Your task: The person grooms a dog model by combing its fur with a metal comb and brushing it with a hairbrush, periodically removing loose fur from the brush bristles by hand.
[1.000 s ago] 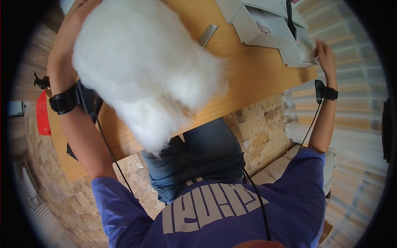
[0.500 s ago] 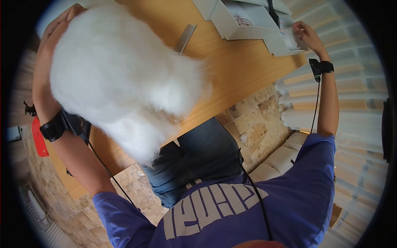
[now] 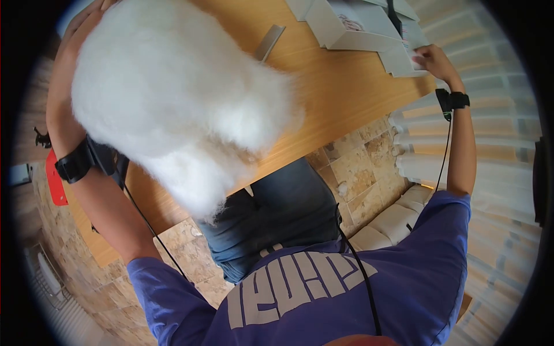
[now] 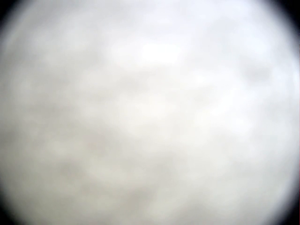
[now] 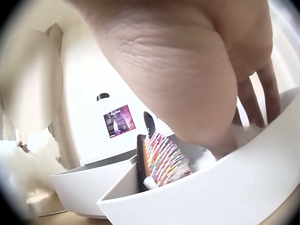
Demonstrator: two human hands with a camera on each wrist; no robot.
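Observation:
A large, fluffy white long-haired animal [image 3: 156,81], like a dog, fills the left of the wooden table in the head view. My left arm curves round its far left side. The left hand [image 3: 86,16] lies against the fur at the top left, its fingers mostly hidden, so I cannot tell how they bend. Blurred white fills the left wrist view. At the right, my right hand [image 3: 437,61] reaches into a small white drawer [image 5: 197,204], thumb and fingers pinching a tuft of white fluff [image 5: 244,134]. Beside it stands a brush with multicoloured bristles [image 5: 164,159].
A metal comb [image 3: 269,44] lies on the table [image 3: 340,98] beside the animal. Next to my right hand is a wider open white drawer [image 3: 365,41] with a striped cord inside. A white bottle with a purple label [image 5: 119,121] and a round mirror [image 5: 31,79] stand behind. Sheer curtains hang at the right.
The whole head view has shifted. My right hand has moved from the drawer's outer edge into it, its fingers now lower at the fluff. The left arm stays round the animal.

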